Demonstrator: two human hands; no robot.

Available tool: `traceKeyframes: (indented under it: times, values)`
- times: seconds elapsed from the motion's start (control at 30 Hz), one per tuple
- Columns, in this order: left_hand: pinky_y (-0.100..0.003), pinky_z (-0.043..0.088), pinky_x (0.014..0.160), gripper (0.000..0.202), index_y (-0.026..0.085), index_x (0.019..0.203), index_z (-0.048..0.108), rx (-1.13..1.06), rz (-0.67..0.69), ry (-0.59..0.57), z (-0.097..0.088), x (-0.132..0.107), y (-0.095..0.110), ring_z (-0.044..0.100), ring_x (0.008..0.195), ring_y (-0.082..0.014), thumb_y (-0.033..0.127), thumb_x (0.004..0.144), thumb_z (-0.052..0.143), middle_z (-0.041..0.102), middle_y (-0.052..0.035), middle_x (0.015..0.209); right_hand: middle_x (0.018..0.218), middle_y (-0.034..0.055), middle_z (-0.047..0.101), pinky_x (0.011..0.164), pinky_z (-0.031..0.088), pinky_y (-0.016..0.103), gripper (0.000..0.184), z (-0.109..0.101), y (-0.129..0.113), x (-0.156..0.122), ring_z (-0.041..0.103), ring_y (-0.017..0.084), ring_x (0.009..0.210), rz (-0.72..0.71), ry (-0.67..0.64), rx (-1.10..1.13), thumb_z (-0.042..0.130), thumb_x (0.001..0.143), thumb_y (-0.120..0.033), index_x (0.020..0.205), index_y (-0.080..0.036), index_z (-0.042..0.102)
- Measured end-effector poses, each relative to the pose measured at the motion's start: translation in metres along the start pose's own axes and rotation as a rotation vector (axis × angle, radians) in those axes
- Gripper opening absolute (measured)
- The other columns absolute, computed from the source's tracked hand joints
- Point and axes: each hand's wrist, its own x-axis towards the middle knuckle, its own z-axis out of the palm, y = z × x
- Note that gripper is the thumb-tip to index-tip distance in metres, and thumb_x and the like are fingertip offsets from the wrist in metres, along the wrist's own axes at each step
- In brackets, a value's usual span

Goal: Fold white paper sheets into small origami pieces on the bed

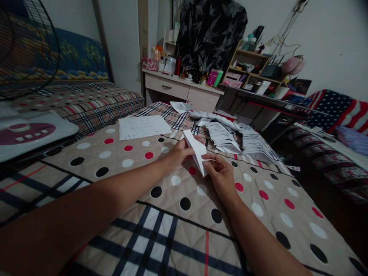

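Observation:
A folded white paper piece [196,150] is held above the polka-dot quilt [138,180] by both hands. My left hand [180,152] pinches its upper end, fingers closed on the fold. My right hand [220,174] grips its lower end between thumb and fingers. Just beyond the hands lies a long row of several similar folded white papers [238,138]. A flat sheet of white paper [143,127] rests further left on the quilt.
A fan base [27,132] and its wire cage [28,50] stand at the left. A cluttered dresser [184,90] and shelves [253,73] line the back wall. Another bed with a flag-pattern pillow [336,105] is at the right, across a dark gap.

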Motion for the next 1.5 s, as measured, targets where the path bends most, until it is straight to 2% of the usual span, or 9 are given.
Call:
traceKeyframes:
  times: [0.17,0.33,0.5,0.7,0.87,1.0,1.17,1.33,1.5]
  values:
    - [-0.030,0.051,0.083,0.046,0.016,0.107,0.059,0.052,0.019,0.034,0.003,0.000,-0.008,0.067,0.093,-0.0183,0.008,0.063,0.063,0.071,-0.0077,0.104,0.053,-0.0069,0.056,0.043,0.042,0.023,0.030,0.007,-0.003,-0.007,0.048,0.011,0.042,0.011,-0.124,-0.009,0.070,0.076,-0.041,0.095,-0.021,0.057]
    - [-0.027,0.052,0.069,0.026,0.014,0.086,0.065,0.455,0.070,0.136,0.004,-0.002,-0.013,0.066,0.075,-0.0179,0.011,0.060,0.068,0.071,-0.0049,0.081,0.051,-0.0047,0.055,0.045,0.030,0.023,0.030,0.006,-0.002,-0.011,0.044,0.011,0.045,-0.135,-0.047,-0.342,0.067,0.078,-0.048,0.089,-0.021,0.059]
    - [-0.028,0.050,0.067,0.035,0.017,0.097,0.069,0.849,0.187,0.093,0.007,-0.008,-0.010,0.066,0.074,-0.0207,0.010,0.064,0.064,0.072,-0.0053,0.083,0.058,-0.0036,0.060,0.051,0.031,0.026,0.027,0.011,-0.005,-0.014,0.050,0.014,0.050,-0.252,0.074,-0.608,0.065,0.079,-0.045,0.092,-0.024,0.056]
    - [-0.036,0.050,0.089,0.052,0.016,0.111,0.066,0.947,0.244,0.061,0.005,-0.005,-0.008,0.066,0.096,-0.0264,0.002,0.062,0.057,0.072,-0.0099,0.104,0.067,-0.0011,0.063,0.055,0.035,0.027,0.012,0.007,-0.002,-0.010,0.053,0.016,0.054,-0.275,0.168,-0.591,0.054,0.082,-0.029,0.092,-0.024,0.059]
    - [-0.035,0.053,0.088,0.060,0.020,0.128,0.055,0.820,0.243,-0.012,0.000,-0.002,-0.012,0.064,0.103,-0.0233,0.009,0.069,0.062,0.063,-0.0108,0.124,0.067,-0.0010,0.062,0.056,0.038,0.027,0.020,-0.008,0.008,0.003,0.053,0.016,0.057,-0.207,0.240,-0.469,0.053,0.073,-0.020,0.090,-0.022,0.062]
    - [-0.042,0.043,0.105,0.072,0.027,0.140,0.043,0.952,0.507,-0.123,-0.002,-0.005,-0.005,0.049,0.128,-0.0262,0.020,0.073,0.071,0.043,-0.0101,0.145,0.065,-0.0017,0.063,0.052,0.037,0.026,0.019,-0.015,0.011,0.008,0.050,0.015,0.052,-0.162,0.266,-0.443,0.054,0.071,-0.021,0.087,-0.021,0.063]
    - [-0.042,0.035,0.111,0.021,0.023,0.104,0.070,1.172,0.697,-0.377,-0.006,-0.008,0.010,0.043,0.133,-0.0251,0.025,0.088,0.056,0.044,-0.0097,0.145,0.063,-0.0021,0.062,0.052,0.039,0.026,0.020,-0.016,0.011,0.008,0.052,0.015,0.052,-0.170,0.272,-0.455,0.055,0.071,-0.021,0.088,-0.021,0.063]
    - [-0.047,0.033,0.110,0.025,0.023,0.091,0.072,1.272,0.642,-0.534,-0.015,-0.005,0.021,0.049,0.125,-0.0315,0.041,0.074,0.073,0.052,-0.0098,0.140,0.072,0.0010,0.067,0.054,0.042,0.027,0.020,-0.017,0.009,0.009,0.057,0.016,0.058,-0.171,0.273,-0.437,0.052,0.070,-0.018,0.086,-0.019,0.064]
    - [-0.041,0.041,0.098,0.015,0.025,0.093,0.072,1.381,0.632,-0.578,-0.021,0.000,0.021,0.056,0.114,-0.0275,0.022,0.081,0.064,0.061,-0.0083,0.129,0.072,0.0011,0.067,0.057,0.043,0.028,0.019,-0.019,0.014,0.013,0.059,0.017,0.060,-0.158,0.268,-0.408,0.052,0.070,-0.019,0.084,-0.020,0.064]
